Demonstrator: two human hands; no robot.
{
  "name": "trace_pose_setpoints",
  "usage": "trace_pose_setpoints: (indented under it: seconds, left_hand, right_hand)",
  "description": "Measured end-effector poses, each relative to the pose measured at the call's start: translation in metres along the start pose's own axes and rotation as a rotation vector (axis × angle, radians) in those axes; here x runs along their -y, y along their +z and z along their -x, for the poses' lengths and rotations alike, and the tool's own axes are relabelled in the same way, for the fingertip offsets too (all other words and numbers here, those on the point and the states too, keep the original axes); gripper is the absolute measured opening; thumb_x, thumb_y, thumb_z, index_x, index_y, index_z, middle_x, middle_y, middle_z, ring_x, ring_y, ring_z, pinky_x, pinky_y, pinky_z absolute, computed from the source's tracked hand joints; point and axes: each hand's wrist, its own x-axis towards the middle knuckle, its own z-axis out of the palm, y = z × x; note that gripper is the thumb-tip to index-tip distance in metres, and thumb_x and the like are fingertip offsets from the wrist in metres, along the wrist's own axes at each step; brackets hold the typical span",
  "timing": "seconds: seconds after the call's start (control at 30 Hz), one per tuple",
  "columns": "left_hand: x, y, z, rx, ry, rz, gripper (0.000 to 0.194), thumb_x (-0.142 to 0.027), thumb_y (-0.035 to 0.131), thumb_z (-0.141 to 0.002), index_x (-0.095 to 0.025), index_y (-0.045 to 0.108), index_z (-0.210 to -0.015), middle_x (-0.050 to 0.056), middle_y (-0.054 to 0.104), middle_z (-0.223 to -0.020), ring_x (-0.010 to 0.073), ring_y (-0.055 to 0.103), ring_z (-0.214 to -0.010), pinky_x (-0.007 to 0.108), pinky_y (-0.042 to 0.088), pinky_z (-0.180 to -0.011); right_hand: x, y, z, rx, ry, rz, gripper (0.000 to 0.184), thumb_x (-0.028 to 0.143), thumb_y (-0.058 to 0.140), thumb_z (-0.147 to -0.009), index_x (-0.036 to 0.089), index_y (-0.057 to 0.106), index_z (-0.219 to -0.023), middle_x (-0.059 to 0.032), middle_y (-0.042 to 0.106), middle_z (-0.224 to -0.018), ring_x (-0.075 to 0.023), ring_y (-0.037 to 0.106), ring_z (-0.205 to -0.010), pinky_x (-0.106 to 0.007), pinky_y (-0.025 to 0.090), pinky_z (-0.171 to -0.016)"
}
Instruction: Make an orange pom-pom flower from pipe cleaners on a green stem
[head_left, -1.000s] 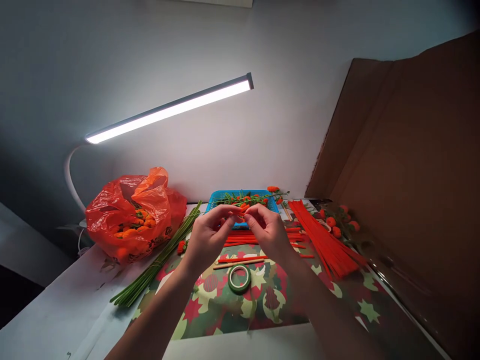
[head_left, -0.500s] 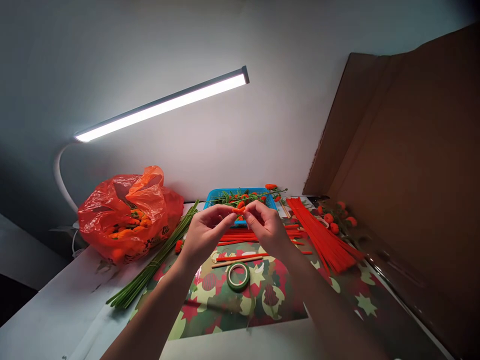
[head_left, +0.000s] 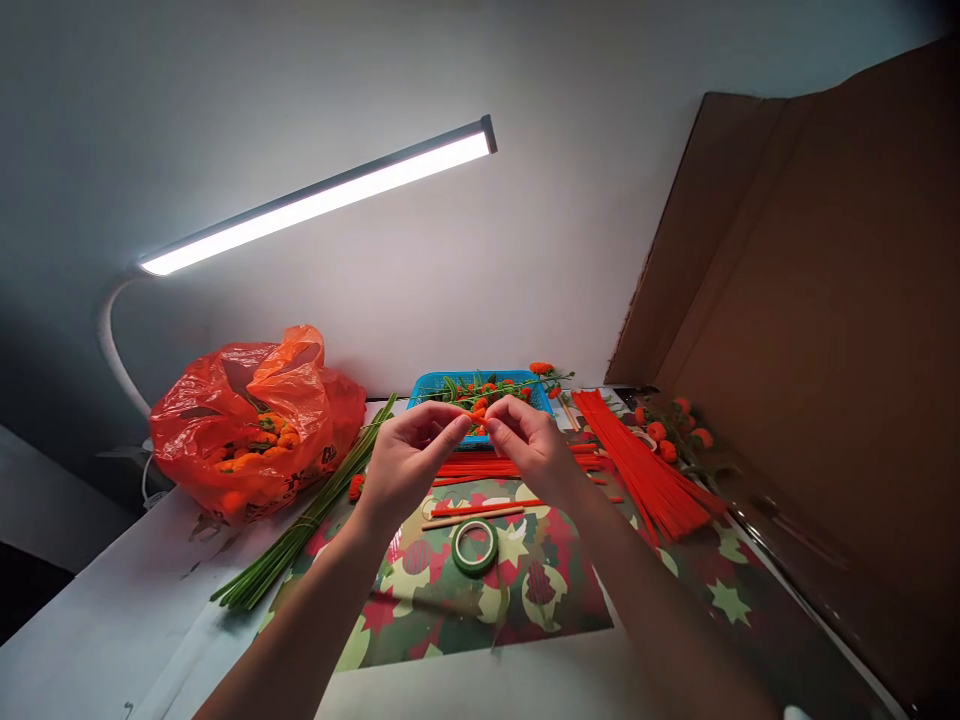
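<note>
My left hand (head_left: 409, 455) and my right hand (head_left: 536, 450) meet in front of the blue basket, both pinched at the fingertips. Between them they hold a short orange-red pipe cleaner (head_left: 478, 420), largely covered by fingers and thumbs. More red pipe cleaners (head_left: 480, 468) lie below the hands. Closer to me a single red pipe cleaner (head_left: 484, 508) lies beside a thin wooden stick (head_left: 472, 518). A roll of green tape (head_left: 474, 570) rests on the patterned sheet (head_left: 540, 600). Orange flowers on green stems fill the blue basket (head_left: 431, 381).
An open red plastic bag (head_left: 202, 420) of orange blooms stands at left, next to a bundle of green stems (head_left: 277, 560). A fan of red pipe cleaners (head_left: 645, 470) and more orange flowers (head_left: 667, 450) lie at right, by a cardboard panel (head_left: 810, 280). A lit lamp (head_left: 322, 200) hangs above.
My hands stay together, with the pipe cleaner turned slightly between the fingertips. The whole view has shifted a little; the things on the table keep their places.
</note>
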Motion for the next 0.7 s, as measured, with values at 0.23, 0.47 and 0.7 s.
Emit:
trace_pose_setpoints:
  seconds: [0.23,0.47,0.7]
  left_hand:
    - [-0.004,0.001,0.001,0.053,-0.046,0.087,0.02,-0.035,0.073,-0.075,-0.016,0.071,-0.083,-0.002,0.061,-0.057,0.0079,0.051,-0.048,0.019,0.043,-0.046]
    - [-0.007,0.002,0.002,0.037,-0.038,0.094,0.023,-0.037,0.076,-0.072,-0.016,0.069,-0.079,-0.001,0.06,-0.058,0.0088,0.051,-0.05,0.019,0.041,-0.044]
    - [-0.004,-0.004,0.002,0.081,0.141,-0.097,0.018,-0.034,0.07,-0.08,-0.016,0.069,-0.076,0.001,0.064,-0.065,0.0113,0.054,-0.057,0.021,0.044,-0.052]
  right_hand:
    - [-0.002,0.0,-0.001,-0.008,0.002,-0.03,0.017,0.036,0.047,-0.091,0.021,0.05,-0.083,0.0058,0.04,-0.062,-0.01,0.036,-0.054,-0.023,0.029,-0.051]
    - [-0.002,0.001,0.001,-0.002,-0.014,-0.018,0.018,0.036,0.048,-0.092,0.02,0.051,-0.083,0.0059,0.04,-0.062,-0.0096,0.036,-0.055,-0.023,0.029,-0.052]
    - [0.002,-0.01,-0.002,0.174,0.109,-0.314,0.031,0.049,0.057,-0.085,0.019,0.056,-0.076,0.0034,0.043,-0.067,-0.0099,0.039,-0.06,-0.024,0.035,-0.059]
